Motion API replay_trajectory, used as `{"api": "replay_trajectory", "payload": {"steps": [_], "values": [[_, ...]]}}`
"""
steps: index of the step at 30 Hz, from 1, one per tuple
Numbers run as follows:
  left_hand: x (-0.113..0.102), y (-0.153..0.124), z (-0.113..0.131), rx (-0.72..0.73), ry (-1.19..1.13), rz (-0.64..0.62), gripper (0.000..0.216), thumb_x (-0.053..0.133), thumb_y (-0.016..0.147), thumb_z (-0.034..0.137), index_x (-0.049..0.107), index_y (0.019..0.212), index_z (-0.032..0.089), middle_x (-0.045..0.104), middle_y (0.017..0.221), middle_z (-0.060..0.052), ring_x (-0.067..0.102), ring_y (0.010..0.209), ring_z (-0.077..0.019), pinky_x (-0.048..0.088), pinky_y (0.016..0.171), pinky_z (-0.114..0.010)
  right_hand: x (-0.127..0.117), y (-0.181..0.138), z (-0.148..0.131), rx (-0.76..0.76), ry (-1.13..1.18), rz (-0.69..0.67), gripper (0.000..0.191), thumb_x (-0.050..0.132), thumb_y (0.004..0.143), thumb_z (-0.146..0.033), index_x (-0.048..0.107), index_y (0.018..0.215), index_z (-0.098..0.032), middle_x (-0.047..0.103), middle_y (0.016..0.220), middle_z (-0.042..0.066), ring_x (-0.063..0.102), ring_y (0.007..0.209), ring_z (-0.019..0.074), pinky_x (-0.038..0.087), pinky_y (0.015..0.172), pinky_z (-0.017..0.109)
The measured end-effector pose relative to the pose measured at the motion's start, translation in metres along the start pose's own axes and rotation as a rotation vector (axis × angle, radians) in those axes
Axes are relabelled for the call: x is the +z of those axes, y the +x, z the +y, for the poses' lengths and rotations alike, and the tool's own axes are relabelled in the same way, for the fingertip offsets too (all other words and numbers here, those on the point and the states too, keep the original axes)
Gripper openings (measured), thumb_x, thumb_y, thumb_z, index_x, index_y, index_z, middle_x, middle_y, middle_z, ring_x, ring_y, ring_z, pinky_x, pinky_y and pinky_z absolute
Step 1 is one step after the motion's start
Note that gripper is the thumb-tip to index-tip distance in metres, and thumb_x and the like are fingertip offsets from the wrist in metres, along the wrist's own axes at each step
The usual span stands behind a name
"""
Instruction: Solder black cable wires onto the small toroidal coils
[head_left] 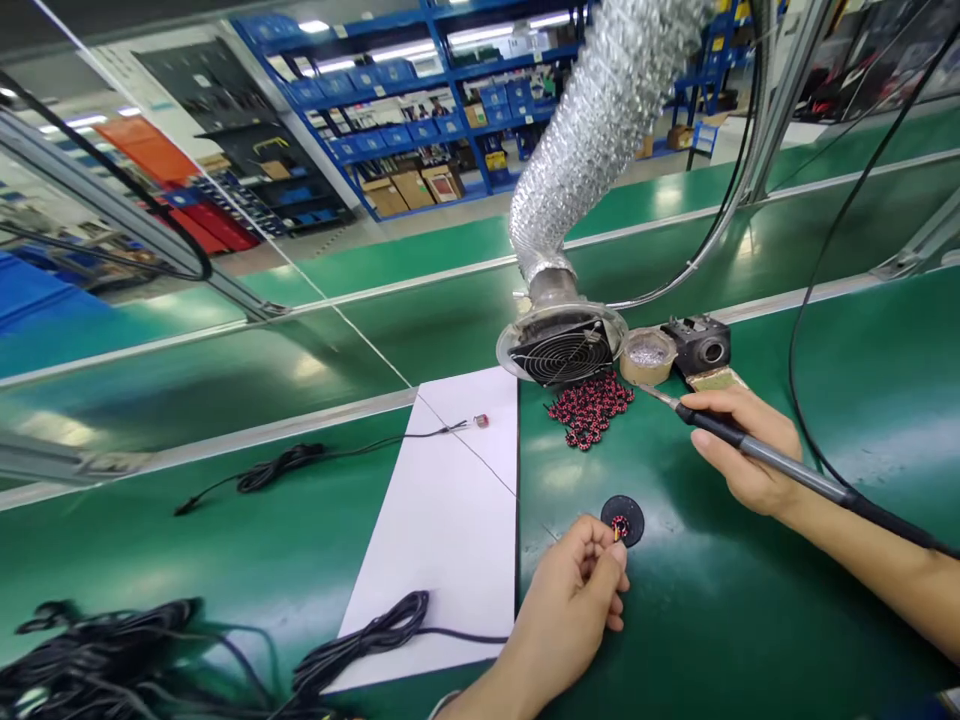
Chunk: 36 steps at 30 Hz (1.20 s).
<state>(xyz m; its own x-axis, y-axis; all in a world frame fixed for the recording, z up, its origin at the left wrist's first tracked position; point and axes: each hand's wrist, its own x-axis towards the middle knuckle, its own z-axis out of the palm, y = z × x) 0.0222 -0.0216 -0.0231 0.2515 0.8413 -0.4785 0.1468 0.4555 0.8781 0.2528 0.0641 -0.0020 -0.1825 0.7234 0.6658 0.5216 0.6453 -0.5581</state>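
My right hand (750,440) is closed around a soldering iron (724,428), its tip near a tan roll-like ring (648,356) with shiny foil-like material inside. My left hand (574,600) pinches thin yellowish wire ends (618,535) at the edge of a round black disc (631,515). On that disc sits a small red-and-black ring-shaped part (619,524), partly covered by my fingertips. A black cable (465,635) runs from a coil toward my left wrist. Many more red-and-black parts (590,408) lie heaped beyond the disc.
A fume extractor (566,350) with a silver duct (592,130) hangs over the heap. Beside it is a dark soldering-iron stand (701,345). A white board (442,500) bears a cable end with a red part (481,421). Tangled black cables (97,650) lie lower left on the green bench.
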Motion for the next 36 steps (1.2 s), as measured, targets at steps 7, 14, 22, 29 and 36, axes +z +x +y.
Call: {"api": "replay_trajectory", "payload": {"steps": [7,14,22,29,36], "values": [[0.001,0.0,0.003,-0.023,0.013,0.013,0.031,0.065,0.082,0.043,0.046,0.089,0.02,0.046,0.067,0.006,0.048,0.054,-0.0089,0.046,0.046,-0.019,0.016,0.016,0.04,0.028,-0.245,0.173,0.029,0.057,0.093,-0.032,0.064,0.119,-0.022,0.069,0.103,0.008,0.066,0.092,0.0247,0.054,0.083,0.039],[-0.004,-0.007,0.007,-0.035,0.091,0.006,0.035,0.064,0.083,0.031,0.045,0.11,0.02,0.037,0.065,0.01,0.041,0.05,-0.0075,0.04,0.043,-0.017,0.014,-0.014,0.014,0.151,-0.084,-0.073,0.03,0.05,0.098,-0.023,0.059,0.127,-0.021,0.07,0.08,0.001,0.067,0.06,0.0135,0.056,0.065,0.025],[-0.007,-0.01,0.005,0.056,0.224,0.0,0.033,0.054,0.088,0.025,0.05,0.12,0.018,0.04,0.059,0.01,0.045,0.05,-0.0102,0.031,0.047,-0.021,0.04,-0.042,-0.028,-0.011,0.212,-0.556,0.031,0.058,0.083,-0.012,0.056,0.113,-0.019,0.069,0.093,0.005,0.064,0.072,0.0156,0.051,0.066,0.025],[-0.009,-0.009,0.005,0.052,0.192,0.002,0.031,0.052,0.091,0.03,0.052,0.119,0.019,0.037,0.059,0.01,0.047,0.05,-0.0107,0.032,0.048,-0.021,0.051,-0.046,-0.027,-0.026,0.265,-0.429,0.022,0.055,0.087,-0.009,0.055,0.104,-0.022,0.064,0.081,0.001,0.058,0.067,0.0136,0.048,0.062,0.023],[-0.01,-0.013,0.011,0.183,0.102,0.026,0.024,0.053,0.093,0.038,0.055,0.105,0.018,0.056,0.063,0.004,0.053,0.057,-0.0114,0.039,0.057,-0.022,0.041,-0.044,-0.03,0.118,0.364,-0.368,0.05,0.063,0.07,-0.007,0.047,0.114,-0.025,0.055,0.086,-0.001,0.06,0.077,0.0155,0.053,0.071,0.029]]}}
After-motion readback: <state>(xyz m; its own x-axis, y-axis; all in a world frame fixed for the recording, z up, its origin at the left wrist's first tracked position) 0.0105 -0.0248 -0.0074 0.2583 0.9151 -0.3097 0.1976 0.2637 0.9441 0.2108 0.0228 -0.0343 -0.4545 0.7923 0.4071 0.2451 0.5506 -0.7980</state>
